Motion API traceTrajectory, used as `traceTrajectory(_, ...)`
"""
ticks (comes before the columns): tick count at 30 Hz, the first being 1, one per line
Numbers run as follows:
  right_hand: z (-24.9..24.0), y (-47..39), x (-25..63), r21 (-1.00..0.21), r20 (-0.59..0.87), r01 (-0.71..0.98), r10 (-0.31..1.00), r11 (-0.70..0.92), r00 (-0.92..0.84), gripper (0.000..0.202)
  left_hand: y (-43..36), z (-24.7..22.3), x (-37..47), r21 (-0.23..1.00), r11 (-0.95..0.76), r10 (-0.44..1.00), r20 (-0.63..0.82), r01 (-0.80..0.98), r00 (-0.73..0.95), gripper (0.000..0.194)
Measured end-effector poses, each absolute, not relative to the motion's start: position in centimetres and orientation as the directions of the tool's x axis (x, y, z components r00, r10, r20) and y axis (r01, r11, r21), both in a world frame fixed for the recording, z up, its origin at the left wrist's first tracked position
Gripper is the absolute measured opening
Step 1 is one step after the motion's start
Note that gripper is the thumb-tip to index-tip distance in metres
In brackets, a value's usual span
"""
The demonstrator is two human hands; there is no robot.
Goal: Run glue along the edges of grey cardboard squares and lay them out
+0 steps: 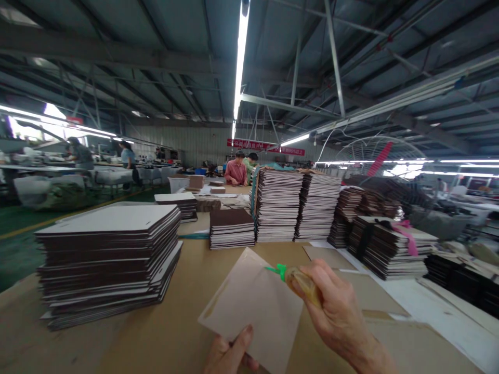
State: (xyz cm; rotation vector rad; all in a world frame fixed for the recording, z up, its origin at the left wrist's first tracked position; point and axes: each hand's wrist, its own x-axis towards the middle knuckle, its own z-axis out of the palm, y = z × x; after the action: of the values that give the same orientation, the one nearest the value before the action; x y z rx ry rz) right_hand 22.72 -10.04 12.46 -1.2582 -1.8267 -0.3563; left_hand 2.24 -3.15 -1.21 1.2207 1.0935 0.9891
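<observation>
At the table's (pixel 183 296) left edge I count one thick stack (pixel 107 265) of brown-and-white boards; farther back, two low stacks (pixel 232 236). Over the near edge, the left hand (pixel 230 354) pinches one smooth pale sheet (pixel 253 306), thumb on top. Behind it, two tall stacks (pixel 278 208) block my view. The right hand (pixel 337 309) wraps one soft amber bottle (pixel 306 284), green nozzle (pixel 279 271) above the sheet. Rightward sits one strapped stack (pixel 390 262).
</observation>
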Motion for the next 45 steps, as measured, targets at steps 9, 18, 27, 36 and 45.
traceTrajectory(9, 12.6, -10.1, 22.9, -0.212, 0.797, 0.870, 0.593, 0.446, -0.110, 0.009, -3.5, -0.9, 2.4, 0.999, 0.035, 0.966, -0.030, -0.013, 0.257, 0.045)
traceTrajectory(18, 11.7, -11.2, 24.0, -0.241, 0.783, 0.875, 0.617, 0.419, -0.079, 0.009, -3.7, 0.2, 1.9, 0.995, 0.031, 0.965, -0.054, 0.095, 0.256, 0.050)
traceTrajectory(27, 10.9, -11.6, 24.4, -0.251, 0.770, 0.898, 0.637, 0.362, -0.041, 0.009, -3.7, 0.5, 1.9, 0.994, -0.001, 0.963, -0.029, 0.111, 0.269, 0.044)
traceTrajectory(36, 11.1, -12.2, 24.4, -0.290, 0.766, 0.890, 0.643, 0.351, -0.004, 0.008, -4.2, 1.2, 2.3, 0.999, 0.017, 0.953, -0.029, 0.042, 0.300, 0.044)
traceTrajectory(45, 10.4, -12.5, 25.1, -0.307, 0.754, 0.893, 0.657, 0.329, 0.017, 0.007, -4.0, 0.8, 2.2, 0.999, 0.033, 0.955, -0.028, -0.013, 0.295, 0.044)
